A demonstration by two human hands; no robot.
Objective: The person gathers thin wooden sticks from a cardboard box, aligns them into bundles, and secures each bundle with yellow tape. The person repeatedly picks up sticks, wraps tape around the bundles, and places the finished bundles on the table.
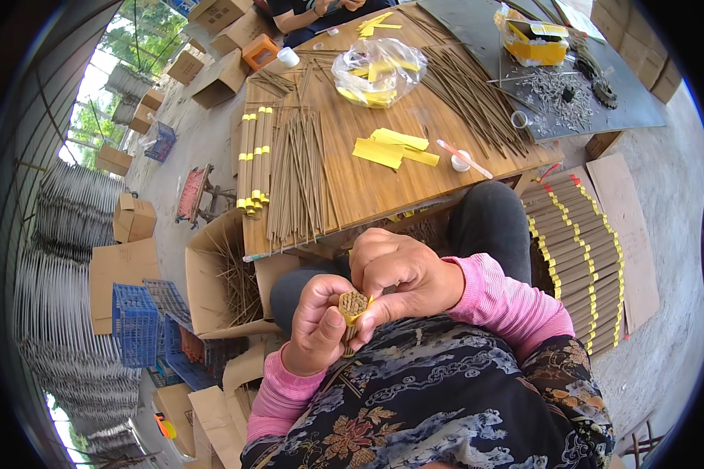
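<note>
Over my lap, my left hand [314,327] is wrapped round a bundle of brown incense sticks [353,302], its round end tilted up toward me. A yellow paper strip [357,318] goes round the bundle just below that end. My right hand [405,275] is closed, thumb and fingers pinching the paper at the bundle's right side. Ahead on the wooden table lie loose incense sticks [299,176] and, left of them, several yellow-banded bundles [256,156]. More yellow strips [395,147] lie beside a small white pot [461,161] with a flat pinkish stick [465,159] across it.
A clear plastic bag [379,74] holding yellow paper stands farther back on the wooden table [360,184]. Banded bundles [579,262] are stacked at my right. An open carton [211,281] with sticks and blue crates [135,324] stand at left. Another person [309,19] sits across the table.
</note>
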